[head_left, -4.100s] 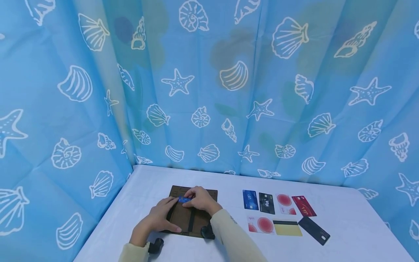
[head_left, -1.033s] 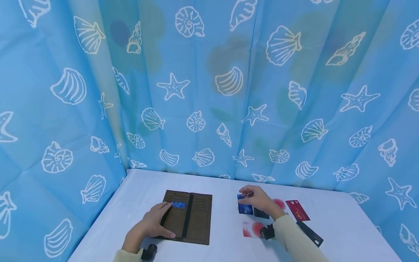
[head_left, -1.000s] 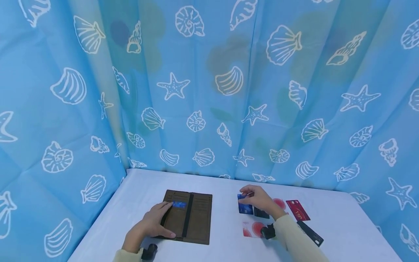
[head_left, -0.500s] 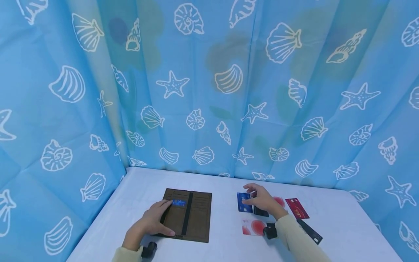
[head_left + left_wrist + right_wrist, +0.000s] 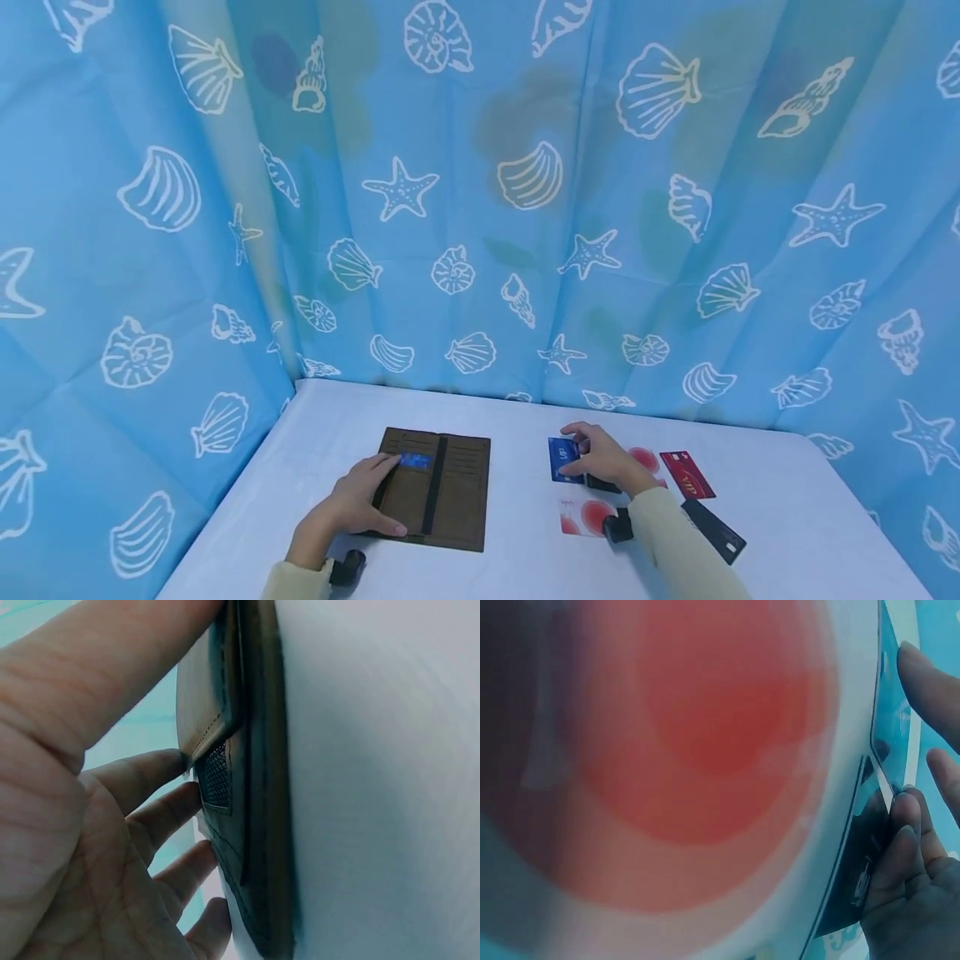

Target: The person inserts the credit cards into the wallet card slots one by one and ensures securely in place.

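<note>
A brown bifold wallet (image 5: 462,500) lies opened out, a dark band (image 5: 435,487) down its middle. A blue card (image 5: 417,461) shows as a strip in a slot of its left half. My left hand (image 5: 348,500) rests on that half, thumb at the near edge, fingertips touching the leather (image 5: 262,825) in the left wrist view. My right hand (image 5: 606,462) is over another blue card (image 5: 561,452) on the table, thumb touching its face, index finger by its far edge. Its other fingers rest over a black card (image 5: 602,483), partly hidden.
A white card with a red circle (image 5: 588,517) lies under the right wrist, filling much of the right wrist view. A similar card (image 5: 645,457), a red card (image 5: 687,475) and a black card (image 5: 714,529) lie farther right. A patterned blue curtain (image 5: 480,208) stands behind the table.
Earlier both hands were at the wallet, fingers on the blue card in its slot. The right hand has since moved right to the loose cards; the left has stayed on the wallet.
</note>
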Action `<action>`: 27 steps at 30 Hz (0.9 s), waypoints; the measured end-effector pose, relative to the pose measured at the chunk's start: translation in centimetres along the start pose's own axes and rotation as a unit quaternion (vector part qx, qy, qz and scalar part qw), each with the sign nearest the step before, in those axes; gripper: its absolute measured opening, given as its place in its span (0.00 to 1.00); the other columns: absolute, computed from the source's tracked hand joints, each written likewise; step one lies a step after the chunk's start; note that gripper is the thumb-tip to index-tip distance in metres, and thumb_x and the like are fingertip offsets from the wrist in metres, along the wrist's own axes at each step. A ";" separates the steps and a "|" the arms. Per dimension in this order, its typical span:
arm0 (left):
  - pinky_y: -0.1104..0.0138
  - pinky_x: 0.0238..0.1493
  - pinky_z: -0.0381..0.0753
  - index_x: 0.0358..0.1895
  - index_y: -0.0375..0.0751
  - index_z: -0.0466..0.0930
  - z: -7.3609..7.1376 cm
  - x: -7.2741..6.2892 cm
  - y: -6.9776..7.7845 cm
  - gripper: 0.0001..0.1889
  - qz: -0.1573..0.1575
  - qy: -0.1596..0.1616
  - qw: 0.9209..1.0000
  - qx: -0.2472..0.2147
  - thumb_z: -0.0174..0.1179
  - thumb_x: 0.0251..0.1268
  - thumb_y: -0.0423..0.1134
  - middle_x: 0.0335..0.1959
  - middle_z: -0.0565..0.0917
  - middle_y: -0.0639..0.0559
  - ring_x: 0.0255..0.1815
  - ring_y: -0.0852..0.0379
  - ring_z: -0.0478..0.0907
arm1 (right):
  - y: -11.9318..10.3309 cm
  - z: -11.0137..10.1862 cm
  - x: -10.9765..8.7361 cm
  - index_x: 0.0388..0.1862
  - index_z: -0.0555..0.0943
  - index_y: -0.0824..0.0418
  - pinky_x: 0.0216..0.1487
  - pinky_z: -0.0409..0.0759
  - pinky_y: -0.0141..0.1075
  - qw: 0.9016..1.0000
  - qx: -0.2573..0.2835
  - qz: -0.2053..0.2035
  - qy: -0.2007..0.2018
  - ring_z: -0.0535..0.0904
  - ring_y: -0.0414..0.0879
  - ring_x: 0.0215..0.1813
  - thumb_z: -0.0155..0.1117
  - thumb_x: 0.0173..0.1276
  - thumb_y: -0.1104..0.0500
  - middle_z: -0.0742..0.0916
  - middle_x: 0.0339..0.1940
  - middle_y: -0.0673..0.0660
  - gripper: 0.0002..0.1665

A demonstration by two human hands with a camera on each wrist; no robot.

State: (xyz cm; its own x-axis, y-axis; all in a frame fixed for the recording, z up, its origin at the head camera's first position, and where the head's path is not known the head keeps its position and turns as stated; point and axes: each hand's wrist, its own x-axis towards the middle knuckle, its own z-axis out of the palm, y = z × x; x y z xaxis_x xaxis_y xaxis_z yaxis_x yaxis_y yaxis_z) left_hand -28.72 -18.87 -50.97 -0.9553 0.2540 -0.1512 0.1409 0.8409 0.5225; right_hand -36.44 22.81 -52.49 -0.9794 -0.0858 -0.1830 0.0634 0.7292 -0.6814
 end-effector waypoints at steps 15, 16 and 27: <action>0.35 0.70 0.60 0.74 0.41 0.62 0.2 0.3 -0.3 0.59 -0.003 0.006 1.000 -0.002 0.82 0.35 0.57 0.74 0.64 0.39 0.75 0.36 0.59 | -0.1 -0.2 -0.2 0.66 0.71 0.51 0.64 0.76 0.60 1.000 -0.018 0.013 -0.004 0.73 0.57 0.59 0.79 0.54 0.53 0.75 0.62 0.61 0.41; 0.35 0.71 0.60 0.74 0.41 0.62 0.2 0.3 -0.3 0.58 -0.002 0.006 1.000 -0.002 0.82 0.35 0.56 0.74 0.64 0.39 0.75 0.36 0.59 | 0.0 -0.3 -0.1 0.65 0.72 0.51 0.64 0.76 0.60 1.000 -0.017 0.015 -0.006 0.73 0.57 0.59 0.79 0.55 0.53 0.75 0.61 0.60 0.40; 0.35 0.70 0.60 0.75 0.42 0.61 0.3 0.2 0.2 0.59 -0.012 -0.001 1.000 0.003 0.81 0.35 0.57 0.74 0.64 0.38 0.75 0.36 0.58 | -0.1 -0.2 -0.2 0.61 0.74 0.56 0.62 0.77 0.58 0.999 -0.016 0.028 -0.018 0.73 0.56 0.58 0.78 0.56 0.52 0.75 0.58 0.60 0.36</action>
State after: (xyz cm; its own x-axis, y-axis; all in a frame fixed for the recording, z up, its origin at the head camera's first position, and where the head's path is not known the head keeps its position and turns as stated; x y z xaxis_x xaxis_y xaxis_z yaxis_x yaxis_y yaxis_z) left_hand -28.81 -18.47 -51.18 -0.9576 0.2357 -0.1657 0.1201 0.8492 0.5142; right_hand -36.24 22.90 -52.28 -0.9668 -0.0679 -0.2464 0.1115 0.7554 -0.6457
